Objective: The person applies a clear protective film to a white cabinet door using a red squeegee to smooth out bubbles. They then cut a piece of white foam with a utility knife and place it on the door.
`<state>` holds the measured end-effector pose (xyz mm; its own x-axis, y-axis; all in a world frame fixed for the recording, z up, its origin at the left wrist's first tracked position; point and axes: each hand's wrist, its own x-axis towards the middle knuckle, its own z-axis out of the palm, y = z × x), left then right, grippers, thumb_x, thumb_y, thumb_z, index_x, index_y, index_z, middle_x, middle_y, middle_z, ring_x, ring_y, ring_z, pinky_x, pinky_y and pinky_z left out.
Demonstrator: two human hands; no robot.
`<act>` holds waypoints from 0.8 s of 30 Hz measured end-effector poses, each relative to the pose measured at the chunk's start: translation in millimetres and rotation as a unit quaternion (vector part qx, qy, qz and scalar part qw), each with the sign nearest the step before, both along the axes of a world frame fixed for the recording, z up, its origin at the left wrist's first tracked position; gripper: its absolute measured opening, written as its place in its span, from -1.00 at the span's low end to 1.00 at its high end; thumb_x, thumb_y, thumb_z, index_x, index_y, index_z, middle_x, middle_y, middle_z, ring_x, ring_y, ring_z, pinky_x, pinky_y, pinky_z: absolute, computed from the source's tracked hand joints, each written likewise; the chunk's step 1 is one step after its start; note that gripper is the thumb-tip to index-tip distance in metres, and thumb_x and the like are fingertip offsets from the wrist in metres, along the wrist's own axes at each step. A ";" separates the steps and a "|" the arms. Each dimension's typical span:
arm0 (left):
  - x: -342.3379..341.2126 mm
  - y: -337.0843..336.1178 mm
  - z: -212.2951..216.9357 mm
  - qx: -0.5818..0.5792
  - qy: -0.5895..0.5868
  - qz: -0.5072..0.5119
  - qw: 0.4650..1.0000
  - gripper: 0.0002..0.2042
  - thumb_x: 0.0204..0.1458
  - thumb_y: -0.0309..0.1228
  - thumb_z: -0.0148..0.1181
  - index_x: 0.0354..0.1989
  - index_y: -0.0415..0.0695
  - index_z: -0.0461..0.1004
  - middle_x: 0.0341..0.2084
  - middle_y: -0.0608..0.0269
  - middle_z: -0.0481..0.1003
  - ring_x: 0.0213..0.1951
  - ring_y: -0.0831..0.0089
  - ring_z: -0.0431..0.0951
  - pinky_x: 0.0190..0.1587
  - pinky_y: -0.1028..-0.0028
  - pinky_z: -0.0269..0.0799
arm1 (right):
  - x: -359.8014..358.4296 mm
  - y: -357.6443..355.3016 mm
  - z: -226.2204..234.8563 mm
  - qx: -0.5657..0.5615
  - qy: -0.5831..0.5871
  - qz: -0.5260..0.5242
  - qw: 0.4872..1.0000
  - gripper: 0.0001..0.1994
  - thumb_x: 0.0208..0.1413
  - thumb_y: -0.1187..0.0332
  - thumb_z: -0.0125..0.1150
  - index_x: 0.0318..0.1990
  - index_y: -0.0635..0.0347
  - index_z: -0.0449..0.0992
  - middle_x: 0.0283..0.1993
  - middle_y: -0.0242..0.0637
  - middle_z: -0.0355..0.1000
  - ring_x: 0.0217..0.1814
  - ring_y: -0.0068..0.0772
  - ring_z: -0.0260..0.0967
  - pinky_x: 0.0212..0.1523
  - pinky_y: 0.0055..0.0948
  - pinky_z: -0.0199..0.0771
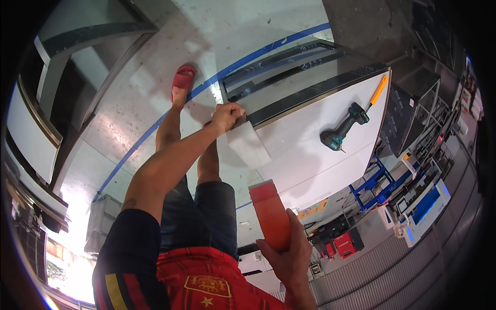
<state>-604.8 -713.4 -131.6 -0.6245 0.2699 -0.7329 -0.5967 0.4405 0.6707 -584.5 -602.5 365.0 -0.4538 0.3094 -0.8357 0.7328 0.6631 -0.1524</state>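
Observation:
My left hand point(227, 118) is pinched closed at the near-left corner of a large white-topped panel point(305, 147) with a dark frame edge. From its fingers hangs a pale, flat, slightly translucent piece point(249, 145), which overlaps that corner; whether it is tape or foam I cannot tell. Held lower right, well apart from the panel, is a red tape dispenser point(273, 219) with a toothed metal edge pointing up. My right hand point(289, 250) is wrapped round its lower part. On the panel's white top lies a teal and black cordless drill point(342, 126).
An orange-handled tool point(379, 90) lies by the panel's far edge. Dark framed panels point(289, 72) extend beside it. Blue tape point(144, 135) runs along the pale floor. Another framed unit point(103, 67) stands at left. Blue racks point(380, 181) and a red machine point(347, 244) are at right.

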 end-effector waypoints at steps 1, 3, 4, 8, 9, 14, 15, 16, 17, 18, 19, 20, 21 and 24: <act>1.9 1.3 1.0 -0.062 0.044 -0.043 0.996 -0.77 0.25 -0.19 0.47 -0.16 -0.09 0.67 0.00 0.25 0.60 0.09 0.24 0.56 0.19 0.21 0.49 | 1.4 2.1 0.1 0.001 -0.005 -0.005 1.000 0.01 0.01 0.16 0.73 0.55 0.34 0.26 0.24 0.17 0.58 0.18 0.23 0.65 0.12 0.01 0.70; 1.1 1.4 5.5 -0.125 0.029 -0.039 0.991 -0.77 0.19 -0.19 0.51 -0.15 -0.07 0.72 0.15 0.21 0.54 0.23 0.08 0.48 0.25 0.12 0.45 | 4.5 6.3 -0.6 0.005 -0.010 0.002 1.000 0.00 0.02 0.17 0.73 0.55 0.34 0.26 0.26 0.15 0.58 0.19 0.22 0.65 0.13 0.01 0.70; -2.1 -0.4 8.8 -0.154 0.021 -0.042 0.987 -0.77 0.18 -0.20 0.52 -0.15 -0.06 0.73 0.16 0.19 0.54 0.25 0.06 0.48 0.25 0.11 0.45 | 6.7 8.1 -1.8 0.006 -0.005 0.004 1.000 0.00 0.03 0.18 0.72 0.55 0.34 0.25 0.27 0.15 0.58 0.19 0.22 0.65 0.13 0.01 0.70; -30.8 -11.9 26.8 -0.034 0.113 -0.139 0.983 -0.81 0.20 -0.22 0.50 -0.19 -0.05 0.78 -0.01 0.15 0.65 0.10 0.06 0.62 0.15 0.15 0.54 | 20.7 16.3 -10.2 0.004 0.022 0.024 0.999 -0.03 0.00 0.23 0.72 0.54 0.31 0.27 0.24 0.15 0.59 0.17 0.23 0.66 0.10 0.00 0.70; -40.7 -16.5 32.1 0.029 0.079 -0.125 0.988 -0.81 0.23 -0.20 0.46 -0.22 -0.06 0.77 -0.08 0.16 0.68 0.03 0.04 0.66 0.13 0.16 0.56 | 25.1 18.9 -14.3 0.010 0.022 0.032 0.999 -0.03 -0.03 0.27 0.73 0.52 0.29 0.30 0.23 0.15 0.60 0.16 0.23 0.66 0.10 -0.02 0.70; -57.4 -19.9 76.5 0.043 -0.105 -0.226 0.968 -0.19 0.36 0.37 -0.01 0.13 -0.28 0.66 0.05 -0.24 0.69 0.08 -0.06 0.72 0.19 0.11 0.55 | 54.6 42.1 -48.4 0.008 -0.010 0.039 0.999 -0.09 -0.01 0.28 0.70 0.50 0.26 0.33 0.20 0.14 0.61 0.18 0.24 0.64 0.14 -0.01 0.69; -53.9 -15.4 87.6 0.035 -0.085 -0.246 0.965 -0.08 0.33 0.44 -0.05 0.27 -0.32 0.58 0.12 -0.33 0.65 0.16 -0.10 0.69 0.25 0.11 0.52 | 62.8 48.3 -63.9 0.010 -0.023 0.034 0.999 -0.09 0.00 0.27 0.69 0.50 0.25 0.33 0.21 0.14 0.60 0.19 0.24 0.64 0.14 -0.02 0.69; -49.3 -12.6 99.1 0.028 -0.066 -0.264 0.962 0.04 0.29 0.52 -0.09 0.41 -0.36 0.49 0.19 -0.43 0.60 0.23 -0.14 0.66 0.31 0.12 0.49 | 72.3 54.5 -80.0 0.008 -0.026 0.032 0.999 -0.10 0.00 0.26 0.69 0.50 0.25 0.33 0.21 0.14 0.60 0.19 0.24 0.63 0.15 -0.03 0.69; -46.2 -10.5 109.1 0.031 -0.056 -0.251 0.966 0.09 0.26 0.56 -0.09 0.49 -0.36 0.38 0.24 -0.46 0.56 0.30 -0.17 0.60 0.37 0.12 0.44 | 85.1 58.9 -91.9 0.005 -0.028 0.031 0.999 -0.10 0.01 0.25 0.68 0.50 0.25 0.33 0.22 0.14 0.60 0.20 0.24 0.63 0.15 -0.03 0.69; -46.9 -9.1 116.0 0.034 -0.041 -0.233 0.971 0.15 0.22 0.59 -0.09 0.57 -0.36 0.26 0.29 -0.50 0.51 0.37 -0.20 0.54 0.42 0.13 0.39 | 100.1 63.0 -100.7 0.002 -0.003 0.027 1.000 -0.11 0.02 0.24 0.68 0.50 0.24 0.34 0.23 0.14 0.60 0.21 0.24 0.63 0.16 -0.04 0.68; -47.2 -7.8 122.0 0.031 -0.032 -0.228 0.973 0.23 0.18 0.63 -0.09 0.64 -0.35 0.15 0.34 -0.53 0.46 0.43 -0.23 0.48 0.48 0.14 0.34 | 115.6 68.2 -111.2 -0.003 0.023 0.024 0.999 -0.11 0.02 0.23 0.67 0.49 0.24 0.34 0.23 0.13 0.60 0.21 0.24 0.63 0.17 -0.05 0.68; -49.3 -7.2 125.6 0.033 -0.036 -0.233 0.971 0.23 0.17 0.63 -0.08 0.65 -0.34 0.15 0.37 -0.50 0.44 0.46 -0.22 0.45 0.50 0.14 0.31 | 132.9 73.1 -119.4 -0.009 0.048 0.022 0.999 -0.12 0.03 0.22 0.67 0.49 0.23 0.34 0.24 0.13 0.60 0.22 0.24 0.62 0.18 -0.05 0.67; -51.7 -7.1 127.9 0.032 -0.053 -0.251 0.966 0.23 0.16 0.64 -0.08 0.65 -0.33 0.15 0.41 -0.48 0.41 0.49 -0.22 0.41 0.53 0.13 0.27 | 152.3 77.2 -122.7 -0.007 0.066 0.022 0.998 -0.12 0.03 0.22 0.67 0.49 0.22 0.35 0.25 0.11 0.60 0.23 0.24 0.62 0.20 -0.06 0.66; -53.1 -5.5 130.9 0.029 -0.076 -0.246 0.966 0.24 0.15 0.65 -0.08 0.65 -0.31 0.18 0.47 -0.41 0.37 0.54 -0.20 0.35 0.57 0.12 0.21 | 206.1 99.5 -122.2 -0.014 0.125 0.066 0.990 -0.07 0.06 0.16 0.65 0.54 0.15 0.25 0.16 0.07 0.60 0.14 0.27 0.61 0.08 0.04 0.67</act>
